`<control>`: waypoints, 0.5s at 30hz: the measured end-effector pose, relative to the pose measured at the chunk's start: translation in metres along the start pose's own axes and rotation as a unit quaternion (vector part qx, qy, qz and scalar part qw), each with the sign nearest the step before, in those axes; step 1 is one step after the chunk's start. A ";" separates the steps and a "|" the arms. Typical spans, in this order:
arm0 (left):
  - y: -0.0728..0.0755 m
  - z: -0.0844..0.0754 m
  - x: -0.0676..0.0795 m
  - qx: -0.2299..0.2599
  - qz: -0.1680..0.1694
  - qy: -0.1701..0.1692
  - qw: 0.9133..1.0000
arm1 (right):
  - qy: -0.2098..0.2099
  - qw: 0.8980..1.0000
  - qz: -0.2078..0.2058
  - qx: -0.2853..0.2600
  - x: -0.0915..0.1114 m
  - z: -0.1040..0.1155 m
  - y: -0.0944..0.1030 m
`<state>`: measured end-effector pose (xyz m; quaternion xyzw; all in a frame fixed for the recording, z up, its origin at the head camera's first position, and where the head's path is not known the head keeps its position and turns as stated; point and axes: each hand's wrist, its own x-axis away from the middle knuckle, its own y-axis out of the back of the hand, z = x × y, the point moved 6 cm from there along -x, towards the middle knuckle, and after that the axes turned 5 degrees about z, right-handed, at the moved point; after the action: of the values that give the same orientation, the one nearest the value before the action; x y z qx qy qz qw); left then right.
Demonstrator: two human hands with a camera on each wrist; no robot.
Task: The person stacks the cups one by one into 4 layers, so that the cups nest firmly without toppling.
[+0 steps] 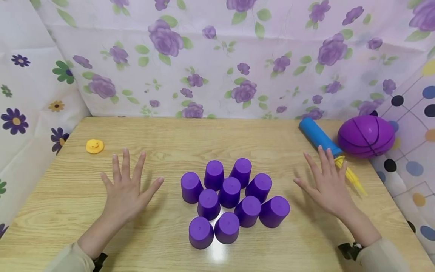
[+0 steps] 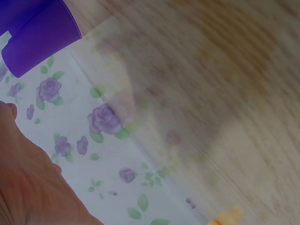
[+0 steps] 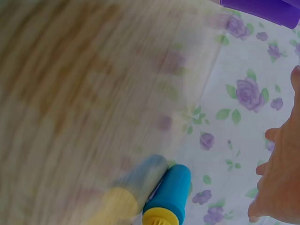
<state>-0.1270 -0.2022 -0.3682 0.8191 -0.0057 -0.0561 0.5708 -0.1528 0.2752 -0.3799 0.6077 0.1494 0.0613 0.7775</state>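
Both hands are spread with fingers straight and hold nothing. In the head view my left hand [image 1: 124, 192] is left of a cluster of purple cups [image 1: 229, 192], palm down, its thumb pointing toward them. My right hand [image 1: 327, 189] is on the cluster's other side, thumb toward the cups. Several cups stand upside down, bases up, close together at mid-table. Part of a purple cup [image 2: 44, 40] shows at the top left of the left wrist view, and another purple cup edge [image 3: 267, 10] at the top right of the right wrist view.
A yellow toy duck [image 1: 94, 146] sits on the wooden table [image 1: 149, 132] at the far left. Beyond my right hand lie a blue cylinder with a ribbed, tapering yellow end [image 1: 319, 136] and a purple oval ball [image 1: 367, 136]. Flowered cloth [image 1: 210, 75] hangs along the back edge.
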 end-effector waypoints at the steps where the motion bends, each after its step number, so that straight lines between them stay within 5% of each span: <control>1: 0.000 0.000 0.000 0.000 0.001 0.001 1.000 | 0.000 1.000 0.000 -0.001 0.000 0.000 -0.001; 15: -0.005 -0.008 0.000 0.012 0.017 0.005 1.000 | 0.001 1.000 0.004 -0.002 -0.007 -0.001 0.001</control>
<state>-0.1268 -0.1934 -0.3701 0.8260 -0.0179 -0.0424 0.5618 -0.1599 0.2746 -0.3781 0.6066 0.1478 0.0651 0.7784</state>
